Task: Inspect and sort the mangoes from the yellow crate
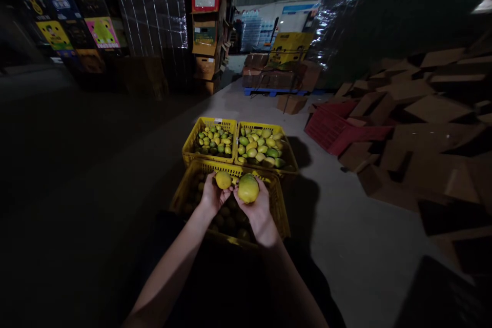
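Observation:
My left hand (212,196) is closed around a small yellow lemon (223,180). My right hand (257,206) grips a larger yellow-green lemon (248,188). Both hands are held together above the near yellow crate (280,210), which holds several dark lemons in shadow. Beyond it stand two more yellow crates side by side: the far left crate (191,139) with several small yellow and green lemons, and the far right crate (286,144) with several bigger ones.
A red crate (333,130) lies tilted on the grey floor to the right. A heap of flattened cardboard boxes (423,113) fills the right side. Stacked cartons (205,25) and wrapped pallets (154,10) stand at the back left; boxes on a blue pallet (274,91) lie behind.

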A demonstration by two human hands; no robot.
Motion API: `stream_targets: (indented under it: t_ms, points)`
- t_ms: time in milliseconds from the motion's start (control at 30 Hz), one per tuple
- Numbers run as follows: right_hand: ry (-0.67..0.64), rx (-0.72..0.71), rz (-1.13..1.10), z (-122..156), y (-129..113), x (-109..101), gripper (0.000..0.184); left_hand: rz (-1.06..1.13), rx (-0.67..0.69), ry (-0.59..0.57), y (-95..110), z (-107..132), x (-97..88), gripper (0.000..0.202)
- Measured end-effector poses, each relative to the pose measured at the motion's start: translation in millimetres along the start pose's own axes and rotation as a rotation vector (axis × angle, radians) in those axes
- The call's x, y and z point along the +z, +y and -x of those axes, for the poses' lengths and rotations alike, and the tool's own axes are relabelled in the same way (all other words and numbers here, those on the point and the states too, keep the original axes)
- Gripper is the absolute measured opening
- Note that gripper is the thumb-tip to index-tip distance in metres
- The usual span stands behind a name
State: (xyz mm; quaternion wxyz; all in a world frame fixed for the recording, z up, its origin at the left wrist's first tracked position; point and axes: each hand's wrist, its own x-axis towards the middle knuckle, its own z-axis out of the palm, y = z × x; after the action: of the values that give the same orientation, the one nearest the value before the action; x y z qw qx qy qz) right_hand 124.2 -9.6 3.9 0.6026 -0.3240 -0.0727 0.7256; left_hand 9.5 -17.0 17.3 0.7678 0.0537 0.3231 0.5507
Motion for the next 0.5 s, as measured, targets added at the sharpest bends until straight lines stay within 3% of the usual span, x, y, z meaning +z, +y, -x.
stream_targets:
  t_ms: [267, 500]
  points:
    - [-0.04, -0.014, 0.007, -5.4, 0.4, -6.7, 0.002, -0.038, 0.001, 0.054, 0.4, 3.0, 4.6, 0.04]
    - [0.074, 0.053, -0.001, -8.1, 2.0, -5.9, 0.009, -0.121, -0.011, 0.007, -2.0, 1.4, 0.6, 0.039]
